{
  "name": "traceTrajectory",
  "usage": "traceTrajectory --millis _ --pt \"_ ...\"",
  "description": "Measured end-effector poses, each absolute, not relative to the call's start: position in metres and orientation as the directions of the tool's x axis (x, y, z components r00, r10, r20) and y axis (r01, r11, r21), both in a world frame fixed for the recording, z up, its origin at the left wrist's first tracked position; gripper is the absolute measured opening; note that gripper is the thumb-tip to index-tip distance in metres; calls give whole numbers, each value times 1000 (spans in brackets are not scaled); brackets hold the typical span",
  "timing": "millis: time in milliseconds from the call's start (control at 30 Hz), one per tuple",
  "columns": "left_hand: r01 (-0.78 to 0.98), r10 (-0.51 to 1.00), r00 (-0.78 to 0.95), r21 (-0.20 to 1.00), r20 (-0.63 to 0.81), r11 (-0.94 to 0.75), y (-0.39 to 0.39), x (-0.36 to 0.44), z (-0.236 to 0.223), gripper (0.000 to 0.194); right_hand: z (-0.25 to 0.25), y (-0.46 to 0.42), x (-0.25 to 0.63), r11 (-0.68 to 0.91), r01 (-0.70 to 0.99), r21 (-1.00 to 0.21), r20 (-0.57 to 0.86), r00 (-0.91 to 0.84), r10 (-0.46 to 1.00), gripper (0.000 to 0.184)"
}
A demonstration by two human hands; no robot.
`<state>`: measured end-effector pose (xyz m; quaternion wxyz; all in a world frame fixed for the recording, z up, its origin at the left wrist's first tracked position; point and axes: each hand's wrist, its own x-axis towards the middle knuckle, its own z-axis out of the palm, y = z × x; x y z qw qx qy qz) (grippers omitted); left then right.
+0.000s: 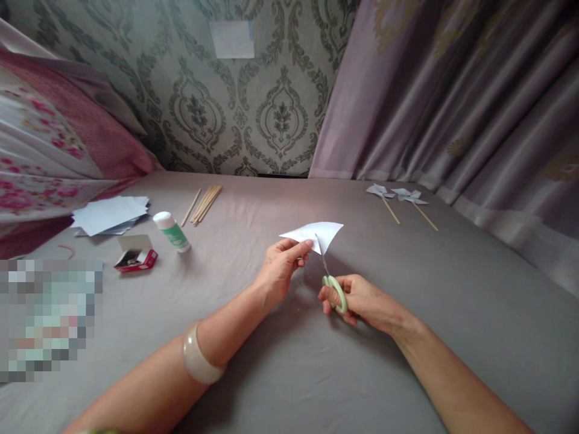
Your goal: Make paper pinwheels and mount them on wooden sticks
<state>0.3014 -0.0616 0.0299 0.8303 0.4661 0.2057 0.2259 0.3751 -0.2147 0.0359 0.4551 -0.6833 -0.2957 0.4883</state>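
My left hand (283, 265) pinches a folded white paper triangle (316, 232) by its lower edge, holding it just above the grey bed sheet (452, 313). My right hand (357, 299) grips small scissors with green handles (335, 289). Their thin blades point up and reach into the bottom edge of the paper. A pale bangle sits on my left forearm. Both hands are close together near the middle of the sheet.
At the left lie a stack of white paper squares (111, 215), a glue stick (172, 231) and an open red box (136, 258). Several wooden sticks (205, 203) lie behind them. Two paper pinwheels on sticks (400, 199) rest at the right by the curtain (474, 108). Floral pillows are at the far left.
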Motion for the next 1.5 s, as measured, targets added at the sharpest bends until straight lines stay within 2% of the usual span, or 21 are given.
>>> traceTrajectory --millis 200,333,433,500,567,667,833,967,1133,1233,1333,1433,1500 --pt "-189 551 826 863 -118 468 -62 302 26 24 34 -220 376 -324 -122 -938 -347 304 888 63" --pt "-224 610 783 858 -124 462 -55 303 28 27 40 -220 375 -386 -1 -923 -368 299 880 70" --pt "-262 663 737 849 -131 459 -45 304 32 27 44 -223 382 -444 32 -895 -408 338 848 66" --pt "-266 663 737 843 -136 468 -39 304 35 25 45 -226 390 -386 -47 -921 -368 430 824 61" --pt "-247 637 759 844 -137 476 -35 303 36 22 45 -229 399 -232 -192 -953 -300 522 798 56" --pt "-191 552 823 853 -130 485 -36 302 36 15 46 -231 413 -30 -395 -918 -269 565 780 51" --pt "-58 367 920 878 -138 476 -38 298 38 13 43 -230 423 47 -524 -850 -299 555 776 47" --pt "10 283 951 927 -125 376 -35 296 37 10 41 -230 418 77 -507 -858 -288 600 746 43" --pt "21 302 948 970 -97 244 -32 295 35 8 45 -230 413 5 -391 -920 -252 603 757 45" --pt "31 291 952 977 -93 211 -33 293 36 9 45 -229 410 -33 -310 -950 -230 626 745 39" --pt "47 284 953 976 -108 214 -34 293 36 11 44 -228 409 -59 -262 -963 -218 635 741 33" --pt "35 325 938 964 -123 264 -34 294 35 5 41 -226 407 -51 -237 -970 -199 656 729 30" --pt "-6 363 924 942 -123 334 -36 296 34 12 38 -224 406 -13 -213 -977 -161 695 701 30"
